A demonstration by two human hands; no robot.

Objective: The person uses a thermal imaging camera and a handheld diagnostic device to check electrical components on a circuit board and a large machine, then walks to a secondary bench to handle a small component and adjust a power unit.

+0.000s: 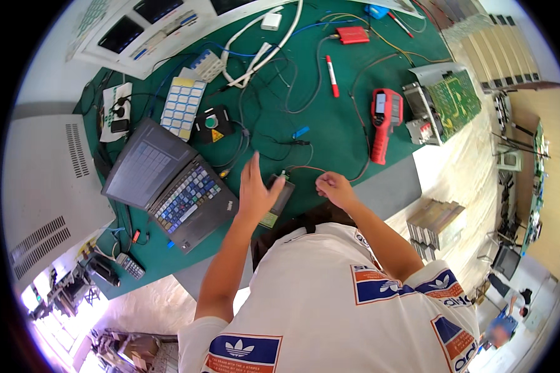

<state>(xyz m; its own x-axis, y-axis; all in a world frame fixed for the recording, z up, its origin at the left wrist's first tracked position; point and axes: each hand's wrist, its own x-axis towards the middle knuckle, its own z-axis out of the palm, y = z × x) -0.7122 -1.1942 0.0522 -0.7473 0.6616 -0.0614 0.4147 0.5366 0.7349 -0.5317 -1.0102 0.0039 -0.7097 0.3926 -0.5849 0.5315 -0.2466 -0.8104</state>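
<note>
Laptop l. of left hand; cables ahead.

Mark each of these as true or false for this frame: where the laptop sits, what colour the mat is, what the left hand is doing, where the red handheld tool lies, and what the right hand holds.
1. An open laptop sits to the left of the person's hands. True.
2. The bench is covered by a blue mat. False: the mat is green.
3. The left hand is open, fingers spread, beside a small dark device. True.
4. The red handheld tool is held in the right hand. False: it lies on the mat, apart from the right hand.
5. A red marker pen lies on the mat beyond the hands. True.
</note>
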